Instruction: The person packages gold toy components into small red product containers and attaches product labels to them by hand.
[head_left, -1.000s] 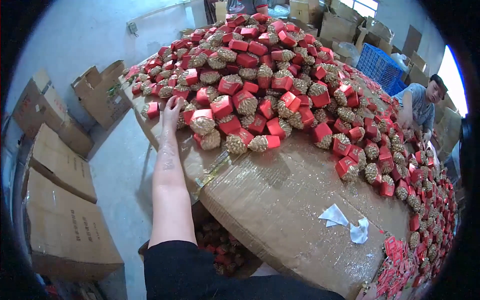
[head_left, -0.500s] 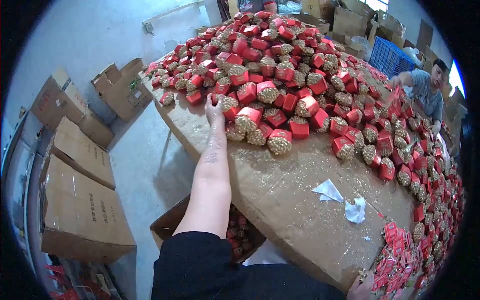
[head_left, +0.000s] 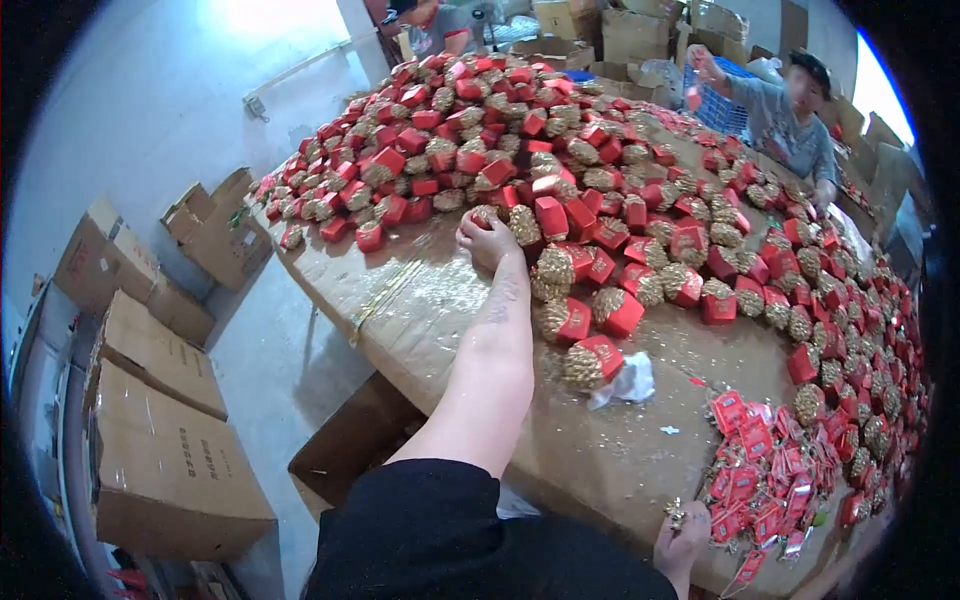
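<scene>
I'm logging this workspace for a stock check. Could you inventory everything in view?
Table: one, brown-topped, centre
Pieces: many, red and gold, heaped across table
Tags: many, red, table's near right
Crumpled scrap: one, white, table's near half
Boxes: several, brown cardboard, floor left and background
Crate: one, blue, beyond table, right
Co-workers: two, grey tops, beyond table
Wall: one, pale, upper left
Left hand: one, bare, among pieces
Right hand: one, bare, beside tags
</scene>
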